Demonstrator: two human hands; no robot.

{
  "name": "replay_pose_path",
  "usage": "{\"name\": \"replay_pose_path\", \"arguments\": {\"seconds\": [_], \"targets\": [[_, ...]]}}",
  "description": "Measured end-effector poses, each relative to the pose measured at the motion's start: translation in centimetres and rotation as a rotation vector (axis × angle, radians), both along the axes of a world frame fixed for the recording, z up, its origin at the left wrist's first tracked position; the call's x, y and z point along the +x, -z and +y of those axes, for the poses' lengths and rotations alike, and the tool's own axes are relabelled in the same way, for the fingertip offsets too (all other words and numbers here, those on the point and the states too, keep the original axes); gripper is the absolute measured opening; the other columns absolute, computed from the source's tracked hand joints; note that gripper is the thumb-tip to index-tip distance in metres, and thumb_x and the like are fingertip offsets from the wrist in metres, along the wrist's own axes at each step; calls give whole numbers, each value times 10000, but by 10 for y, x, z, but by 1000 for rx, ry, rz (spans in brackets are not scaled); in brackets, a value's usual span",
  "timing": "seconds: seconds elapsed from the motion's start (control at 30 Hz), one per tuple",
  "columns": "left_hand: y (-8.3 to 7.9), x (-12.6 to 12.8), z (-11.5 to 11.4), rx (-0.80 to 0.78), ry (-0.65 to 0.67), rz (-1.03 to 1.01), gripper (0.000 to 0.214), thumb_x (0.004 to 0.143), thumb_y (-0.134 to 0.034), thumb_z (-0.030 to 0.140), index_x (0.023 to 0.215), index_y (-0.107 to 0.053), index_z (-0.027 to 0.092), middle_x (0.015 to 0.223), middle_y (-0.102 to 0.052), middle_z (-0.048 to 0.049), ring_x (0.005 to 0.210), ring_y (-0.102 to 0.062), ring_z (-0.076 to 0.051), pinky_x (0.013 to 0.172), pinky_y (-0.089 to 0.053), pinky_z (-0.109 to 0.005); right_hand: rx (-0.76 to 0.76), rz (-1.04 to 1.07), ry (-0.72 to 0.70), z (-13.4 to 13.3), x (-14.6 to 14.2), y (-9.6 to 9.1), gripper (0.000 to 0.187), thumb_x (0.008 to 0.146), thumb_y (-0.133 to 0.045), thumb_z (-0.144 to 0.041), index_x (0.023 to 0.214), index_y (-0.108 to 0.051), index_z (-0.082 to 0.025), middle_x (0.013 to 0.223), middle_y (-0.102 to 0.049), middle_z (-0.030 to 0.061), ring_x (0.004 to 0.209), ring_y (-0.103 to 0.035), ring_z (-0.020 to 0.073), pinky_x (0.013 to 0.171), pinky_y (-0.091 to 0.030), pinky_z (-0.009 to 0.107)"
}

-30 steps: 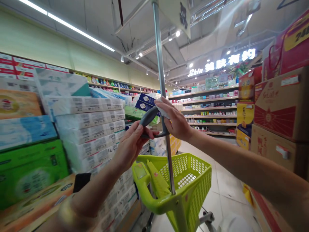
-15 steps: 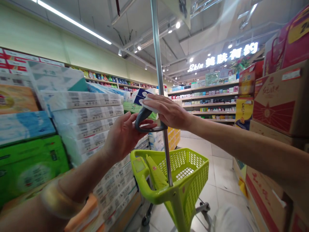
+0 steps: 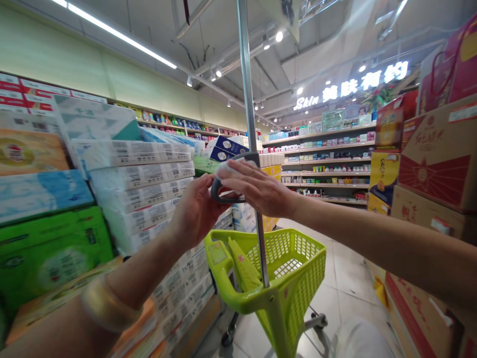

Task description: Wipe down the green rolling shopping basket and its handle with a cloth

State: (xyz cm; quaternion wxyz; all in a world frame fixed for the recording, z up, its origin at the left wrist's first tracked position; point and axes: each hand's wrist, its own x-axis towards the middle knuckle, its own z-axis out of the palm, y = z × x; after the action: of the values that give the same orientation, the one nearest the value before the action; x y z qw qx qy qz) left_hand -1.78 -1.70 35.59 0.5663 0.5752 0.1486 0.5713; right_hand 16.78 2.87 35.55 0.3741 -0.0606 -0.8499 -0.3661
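Observation:
My left hand (image 3: 197, 214) is closed on the near-left side of a dark grey plastic loop handle (image 3: 216, 193), which is attached to a metal pole (image 3: 245, 79). My right hand (image 3: 265, 193) lies over the handle's near face. Under its fingers, a crumpled white wipe (image 3: 226, 171) is pressed against the loop; whether it is cloth or paper I cannot tell. The pole rises from a lime-green shopping cart (image 3: 223, 298) just below my hands. Part of the loop is hidden behind my right fingers.
Stacked white packs (image 3: 149, 179) and a green carton (image 3: 55, 243) crowd the left side. Brown cartons (image 3: 439, 154) are piled on the right. Lit shelves (image 3: 328, 171) stand across the back, beyond the tiled floor (image 3: 343, 278).
My right hand has slid with the wipe from the top of the loop down over its near face. My left hand keeps hold of the handle. The view has shifted slightly.

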Motion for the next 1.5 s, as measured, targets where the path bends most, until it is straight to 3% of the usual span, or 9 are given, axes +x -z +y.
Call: {"name": "replay_pose_path", "arguments": {"seconds": [0.23, 0.63, 0.8, 0.87, 0.97, 1.1, 1.23, 1.37, 1.5], "targets": [[-2, -2, 0, -13, -4, 74, 181, 763, -618, 294, 892, -613, 168, 761, -661, -12, 678, -630, -131, 564, -503, -213, 172, -260, -36, 0, -7, 24, 350, 976, -391, -134, 1296, -524, -186, 1418, -514, 39, 1444, -226, 137, 1210, -217, 388], [5, -5, 8, 113, -101, 206, 280, 770, -689, 198, 1018, -559, 189, 986, -712, -48, 988, -688, -203, 911, -516, -322, -20, -292, 15, 14, 68, 50, 415, 944, -408, -92, 1333, -485, -215, 1406, -527, 51, 1436, -249, 140, 1192, -265, 419], [6, -3, 6, 106, -111, 194, 266, 757, -691, 193, 988, -559, 185, 978, -711, -43, 968, -694, -199, 913, -523, -331, -301, 234, -143, 0, 52, 61, 450, 930, -360, -62, 1331, -449, -244, 1283, -612, 54, 1346, -429, 152, 1093, -418, 399], [7, -1, 5, 107, -125, 173, 278, 749, -691, 189, 994, -558, 189, 963, -710, -33, 955, -696, -188, 905, -526, -319, -390, 601, -225, -4, 37, 53, 433, 935, -362, -97, 1334, -413, -258, 1269, -612, 54, 1227, -545, 156, 1048, -454, 399], [10, 6, 5, 94, -172, 124, 387, 711, -698, 138, 1060, -549, 209, 916, -704, -2, 918, -696, -159, 902, -522, -301, -378, 786, -303, -4, 17, 27, 440, 924, -371, -112, 1342, -358, -250, 1238, -619, 61, 1172, -570, 164, 1064, -427, 419], [12, 12, 8, 29, -219, 65, 360, 665, -675, 84, 996, -564, 169, 865, -696, -7, 858, -686, -133, 895, -516, -280, -297, 575, -190, 3, 2, 3, 510, 905, -331, -92, 1393, -320, -238, 1374, -509, 86, 1349, -404, 203, 1149, -309, 477], [13, 11, 10, 15, -240, 45, 312, 657, -661, 94, 950, -575, 157, 864, -696, -15, 849, -679, -135, 885, -517, -284, -141, 332, -35, 13, 4, 19, 490, 909, -322, -60, 1362, -389, -235, 1429, -462, 86, 1458, -195, 199, 1181, -229, 519], [14, 7, 11, -9, -252, 55, 334, 644, -643, 73, 956, -569, 166, 870, -693, -15, 860, -679, -142, 852, -526, -274, -39, 84, 5, 21, 20, 43, 403, 940, -382, -91, 1317, -429, -224, 1333, -558, 75, 1445, -236, 185, 1175, -255, 504], [14, 5, 12, 7, -243, 55, 344, 653, -641, 71, 971, -556, 174, 876, -690, -13, 874, -680, -143, 857, -526, -273, -56, 109, -100, 10, 28, 42, 377, 929, -401, -86, 1274, -457, -227, 1251, -591, 81, 1377, -368, 200, 1104, -376, 468]]}}
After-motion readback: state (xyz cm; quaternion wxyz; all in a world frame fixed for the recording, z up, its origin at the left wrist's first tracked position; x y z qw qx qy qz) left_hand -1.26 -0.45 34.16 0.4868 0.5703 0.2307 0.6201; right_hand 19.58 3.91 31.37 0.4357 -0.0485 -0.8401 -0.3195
